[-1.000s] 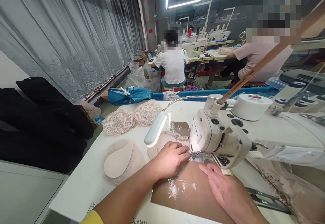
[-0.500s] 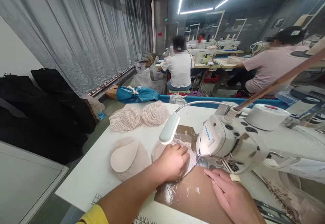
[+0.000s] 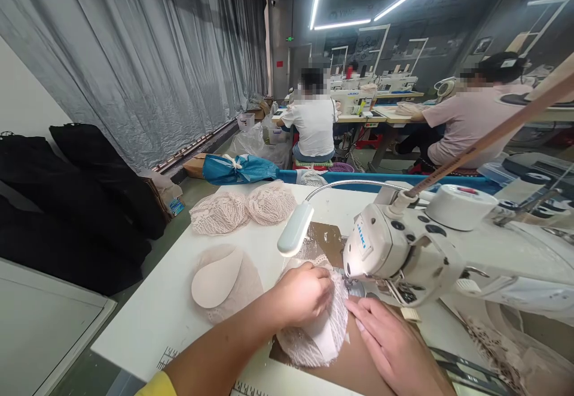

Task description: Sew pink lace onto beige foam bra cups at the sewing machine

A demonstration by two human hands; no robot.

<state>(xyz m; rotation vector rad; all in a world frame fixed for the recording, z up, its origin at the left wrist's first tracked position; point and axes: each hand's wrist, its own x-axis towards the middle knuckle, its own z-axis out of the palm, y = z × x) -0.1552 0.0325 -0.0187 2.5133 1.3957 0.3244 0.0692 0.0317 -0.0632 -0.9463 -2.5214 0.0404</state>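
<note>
A pale pink lace bra cup (image 3: 323,339) lies on the brown covered plate beside the needle area of a white sewing machine (image 3: 376,240). My left hand (image 3: 305,294) is closed on the cup's upper part, fingers curled and knuckles up. What sits under those fingers is hidden. My right hand (image 3: 390,339) lies flat on the brown plate (image 3: 325,372), fingers stretched out, its fingertips at the cup's right edge. Left of my forearm rests a smooth beige foam cup (image 3: 217,279) on sheer fabric.
Two lace cups (image 3: 242,207) sit at the table's back edge. A small lamp (image 3: 295,230) on a bendy neck hangs above my left hand. Dark scissors-like tools (image 3: 466,366) and lace fabric (image 3: 497,342) lie at right. Two people work at machines ahead.
The lace cup has swung round toward me and now spreads over the brown plate below my left hand. My right hand has shifted slightly left, up to the cup's edge.
</note>
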